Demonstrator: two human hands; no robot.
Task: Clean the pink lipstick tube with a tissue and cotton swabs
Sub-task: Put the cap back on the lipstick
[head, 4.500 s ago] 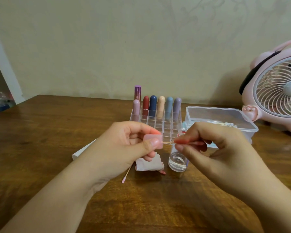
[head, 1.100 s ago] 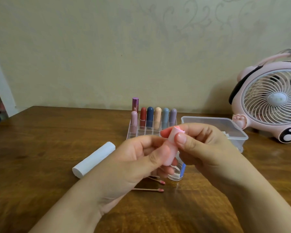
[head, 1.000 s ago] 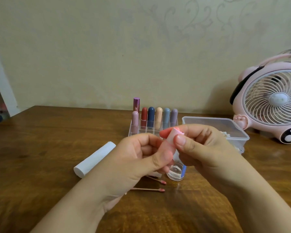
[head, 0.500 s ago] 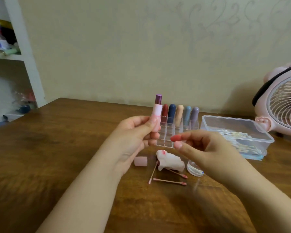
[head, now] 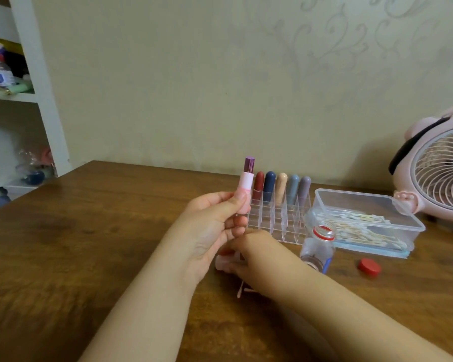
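The left hand [head: 215,220] holds the pink tube [head: 246,185] upright above the worktop [head: 89,244]. The right hand [head: 249,253] reaches down to the worktop beside it, seemingly pinching the pink cap [head: 224,262], though blur hides the grip.

The lipstick tube [head: 246,182] at frame centre is pale pink. Behind it stand red, navy, beige, grey-blue and lilac lipsticks [head: 283,187]. The fan [head: 434,165] at right is pink; the bottle cap [head: 369,267] red; the table [head: 89,231] brown wood; the wall [head: 220,74] beige with faint scrollwork.
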